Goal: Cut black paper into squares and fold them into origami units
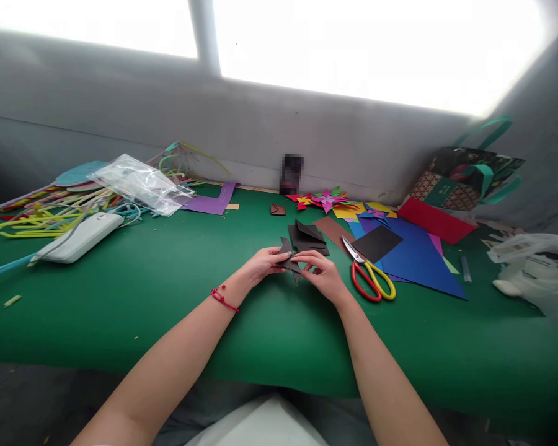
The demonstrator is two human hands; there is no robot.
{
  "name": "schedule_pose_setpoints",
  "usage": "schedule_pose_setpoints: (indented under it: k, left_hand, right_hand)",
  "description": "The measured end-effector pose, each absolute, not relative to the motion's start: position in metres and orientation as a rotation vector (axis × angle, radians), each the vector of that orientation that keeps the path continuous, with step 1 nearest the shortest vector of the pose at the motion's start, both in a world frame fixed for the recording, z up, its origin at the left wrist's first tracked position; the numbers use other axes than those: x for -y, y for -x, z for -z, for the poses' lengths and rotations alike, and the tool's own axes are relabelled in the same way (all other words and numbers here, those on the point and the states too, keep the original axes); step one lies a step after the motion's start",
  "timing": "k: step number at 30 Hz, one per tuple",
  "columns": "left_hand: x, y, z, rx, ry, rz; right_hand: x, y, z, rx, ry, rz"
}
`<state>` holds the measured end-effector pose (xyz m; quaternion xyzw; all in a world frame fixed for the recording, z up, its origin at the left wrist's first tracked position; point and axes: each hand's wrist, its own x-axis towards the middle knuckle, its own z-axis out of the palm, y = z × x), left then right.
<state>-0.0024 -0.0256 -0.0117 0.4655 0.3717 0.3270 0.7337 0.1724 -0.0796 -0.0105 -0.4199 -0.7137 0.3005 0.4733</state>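
A small piece of folded black paper [286, 253] with pointed corners is between my two hands, just above the green table. My left hand [264, 263] pinches it from the left side, thumb on top. From the right, the fingertips of my right hand [322, 272] press on its upper face and edge. Right behind it lie more black paper pieces [309, 238], some folded and stacked. Scissors [367, 272] with one red and one yellow handle rest partly open to the right of my right hand.
Coloured paper sheets [418, 254] and folded paper flowers [325, 199] spread at the back right. A patterned gift bag [456, 179] and a white plastic bag [539, 266] stand far right. On the left are pipe cleaners [51, 217], a clear plastic bag [134, 179] and a white power strip [81, 238].
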Motion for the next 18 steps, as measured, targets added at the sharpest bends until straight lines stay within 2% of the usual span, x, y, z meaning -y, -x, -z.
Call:
schedule_pose_setpoints:
  k: [10,18]
  left_hand:
    - [0.03,-0.0017,0.013,-0.8,-1.031,-0.701]
    - [0.0314,-0.0053,0.0093,-0.72,-1.002,-0.563]
  right_hand:
    - [0.0817,-0.1707,0.0084,1.759,1.068,-0.722]
    - [0.0754,-0.1764,0.0085,1.204,1.154,-0.803]
